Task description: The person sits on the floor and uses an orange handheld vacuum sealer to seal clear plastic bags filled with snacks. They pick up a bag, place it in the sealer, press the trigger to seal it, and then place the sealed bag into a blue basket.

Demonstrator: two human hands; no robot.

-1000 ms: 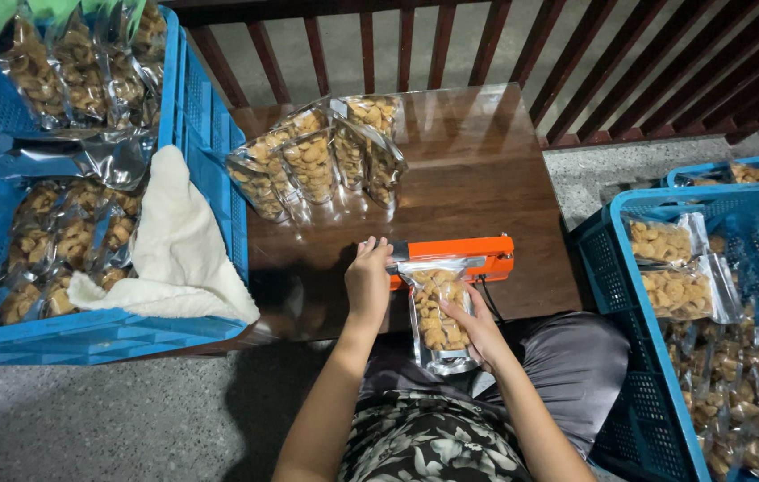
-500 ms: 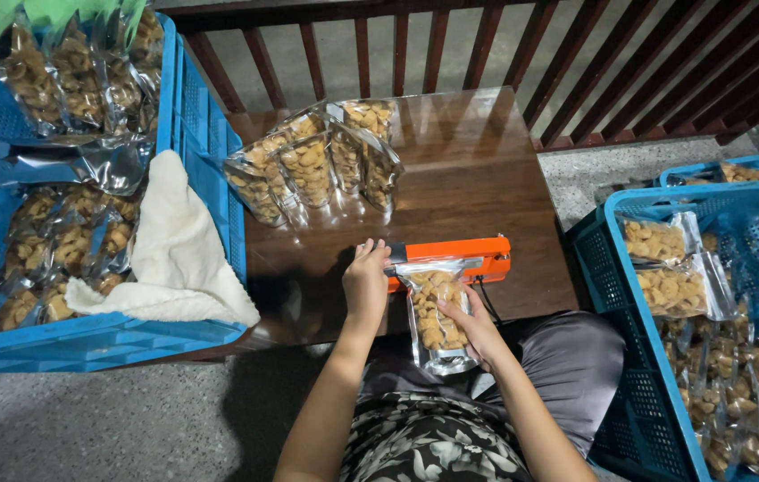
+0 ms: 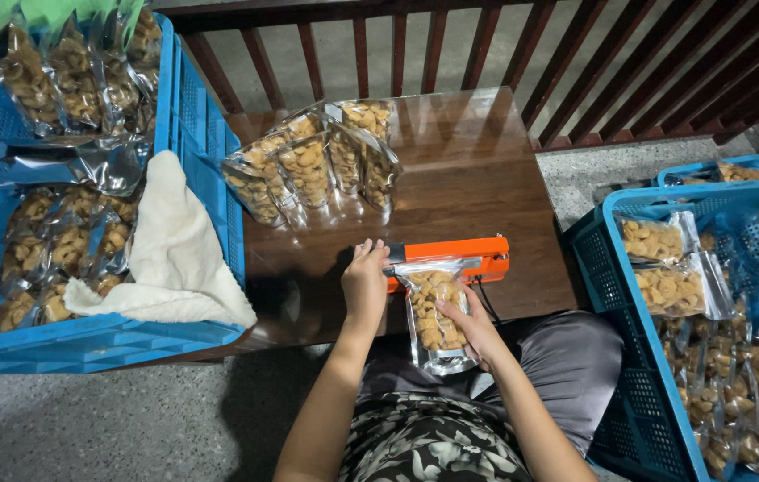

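left hand [image 3: 364, 284] is pressing down on the orange sealer [image 3: 451, 260], fingers flat on its near end. right hand [image 3: 476, 327] is clamped on the side of a clear bag [image 3: 434, 314] of snacks, whose top edge is tucked into the sealer, the rest hanging off the table [image 3: 487, 178] edge toward the lap. beyond the hands, a row of filled bags [image 3: 312, 161] lies on the table. blue crate [image 3: 187, 152] with more bags and a white cloth [image 3: 174, 250] off to the left, another crate [image 3: 612, 268] to the right.
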